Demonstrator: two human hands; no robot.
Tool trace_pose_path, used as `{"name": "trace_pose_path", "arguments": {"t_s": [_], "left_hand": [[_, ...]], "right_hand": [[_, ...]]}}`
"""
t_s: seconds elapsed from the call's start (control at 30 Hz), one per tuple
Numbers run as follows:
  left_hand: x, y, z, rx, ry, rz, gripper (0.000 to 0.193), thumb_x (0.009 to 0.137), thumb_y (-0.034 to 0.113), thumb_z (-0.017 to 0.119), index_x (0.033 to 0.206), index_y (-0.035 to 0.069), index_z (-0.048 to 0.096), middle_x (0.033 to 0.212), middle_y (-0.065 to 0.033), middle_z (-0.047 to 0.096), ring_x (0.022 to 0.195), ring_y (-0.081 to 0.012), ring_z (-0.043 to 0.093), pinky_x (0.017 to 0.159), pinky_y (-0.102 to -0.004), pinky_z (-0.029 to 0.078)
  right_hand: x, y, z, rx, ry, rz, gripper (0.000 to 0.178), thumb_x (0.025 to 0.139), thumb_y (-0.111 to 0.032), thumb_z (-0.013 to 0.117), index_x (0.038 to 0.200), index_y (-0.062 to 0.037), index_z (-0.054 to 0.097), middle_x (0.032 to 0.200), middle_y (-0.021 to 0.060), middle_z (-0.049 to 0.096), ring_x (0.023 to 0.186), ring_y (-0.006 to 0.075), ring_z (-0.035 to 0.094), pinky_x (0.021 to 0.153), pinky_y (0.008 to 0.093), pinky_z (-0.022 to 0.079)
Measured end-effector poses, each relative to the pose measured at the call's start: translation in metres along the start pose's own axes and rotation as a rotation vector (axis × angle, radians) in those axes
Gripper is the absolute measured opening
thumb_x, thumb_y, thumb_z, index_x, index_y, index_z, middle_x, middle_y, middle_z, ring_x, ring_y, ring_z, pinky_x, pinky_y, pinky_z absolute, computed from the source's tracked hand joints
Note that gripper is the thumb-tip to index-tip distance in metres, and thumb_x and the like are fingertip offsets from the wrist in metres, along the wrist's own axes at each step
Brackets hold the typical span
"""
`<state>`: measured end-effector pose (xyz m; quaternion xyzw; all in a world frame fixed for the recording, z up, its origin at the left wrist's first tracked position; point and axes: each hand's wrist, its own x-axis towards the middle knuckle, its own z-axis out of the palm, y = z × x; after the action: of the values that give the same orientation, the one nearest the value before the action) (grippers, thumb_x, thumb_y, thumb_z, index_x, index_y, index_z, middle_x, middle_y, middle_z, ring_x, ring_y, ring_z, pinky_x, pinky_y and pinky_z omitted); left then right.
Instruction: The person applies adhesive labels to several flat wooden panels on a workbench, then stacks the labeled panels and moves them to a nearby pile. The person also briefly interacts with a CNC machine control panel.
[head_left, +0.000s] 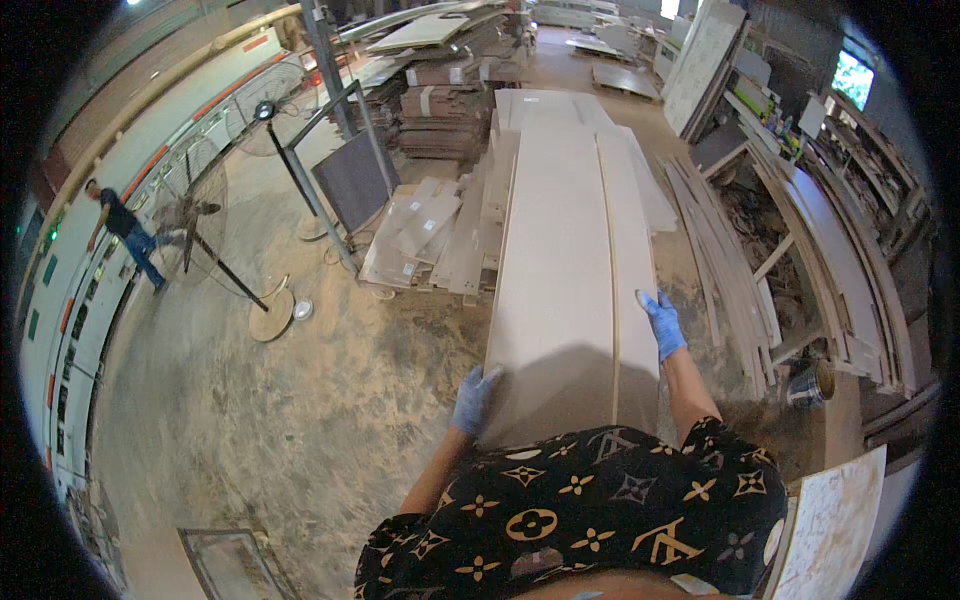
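In front of me lies a long, wide pale board (550, 280), with a narrower pale board (636, 350) along its right side. A thin dark line, edged in tan, runs lengthwise between them; whether it is a gap or a groove I cannot tell. My left hand (474, 400), in a blue glove, is closed at the left edge of the wide board, near my body. Farther forward, my right hand (663, 325), also gloved in blue, grips the right edge of the narrow board, thumb on top. Fingers under the edges are hidden. My shadow falls across the near ends.
Left of the boards are stacked pale panels (415, 235) and a frame with a dark panel (353, 180). A standing fan (190, 208) and a person (125, 228) are farther left. At right are leaning long strips (715, 270) and a metal can (810, 384).
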<state>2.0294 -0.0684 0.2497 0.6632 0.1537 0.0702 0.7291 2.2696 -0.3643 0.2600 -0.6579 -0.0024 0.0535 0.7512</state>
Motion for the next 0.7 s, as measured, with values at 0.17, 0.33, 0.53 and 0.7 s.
{"name": "trace_pose_path", "arguments": {"t_s": [0.17, 0.33, 0.53, 0.7], "left_hand": [[0.11, 0.012, -0.013, -0.107, -0.003, 0.026, 0.031, 0.083, 0.028, 0.058, 0.092, -0.001, 0.059, 0.077, -0.0016, 0.057, 0.066, -0.0103, 0.049, 0.058, -0.0266, 0.041], [0.243, 0.026, -0.011, -0.12, -0.017, -0.01, 0.038, 0.081, 0.035, 0.058, 0.091, -0.002, 0.061, 0.073, -0.0018, 0.056, 0.066, -0.0108, 0.048, 0.059, -0.0268, 0.041], [0.409, 0.077, -0.005, 0.384, -0.001, 0.166, 0.061, 0.077, 0.039, 0.061, 0.123, 0.004, 0.043, 0.111, -0.0131, 0.055, 0.094, -0.0229, 0.055, 0.081, -0.0336, 0.044], [0.471, 0.086, 0.009, 1.014, -0.049, 0.215, 0.069, 0.075, 0.042, 0.062, 0.13, 0.009, 0.037, 0.129, -0.0189, 0.041, 0.117, -0.0368, 0.042, 0.097, -0.0382, 0.037]], "right_hand": [[0.083, -0.014, 0.038, 0.005, -0.027, -0.015, 0.062, 0.073, -0.026, 0.073, 0.121, 0.0025, 0.047, 0.111, 0.0099, 0.057, 0.097, 0.0184, 0.054, 0.082, 0.0295, 0.043], [0.205, -0.049, 0.072, -0.116, 0.043, -0.001, 0.071, 0.072, -0.034, 0.073, 0.124, 0.004, 0.043, 0.112, 0.0127, 0.056, 0.098, 0.021, 0.054, 0.081, 0.032, 0.045], [0.365, -0.079, 0.113, -0.492, -0.015, -0.187, 0.092, 0.069, -0.048, 0.07, 0.131, 0.0069, 0.03, 0.121, 0.02, 0.049, 0.109, 0.0272, 0.049, 0.091, 0.0342, 0.04], [0.431, -0.048, 0.123, -0.946, -0.139, -0.027, 0.097, 0.07, -0.057, 0.063, 0.133, 0.0072, 0.026, 0.134, 0.0245, 0.035, 0.126, 0.0307, 0.033, 0.102, 0.0342, 0.029]]}}
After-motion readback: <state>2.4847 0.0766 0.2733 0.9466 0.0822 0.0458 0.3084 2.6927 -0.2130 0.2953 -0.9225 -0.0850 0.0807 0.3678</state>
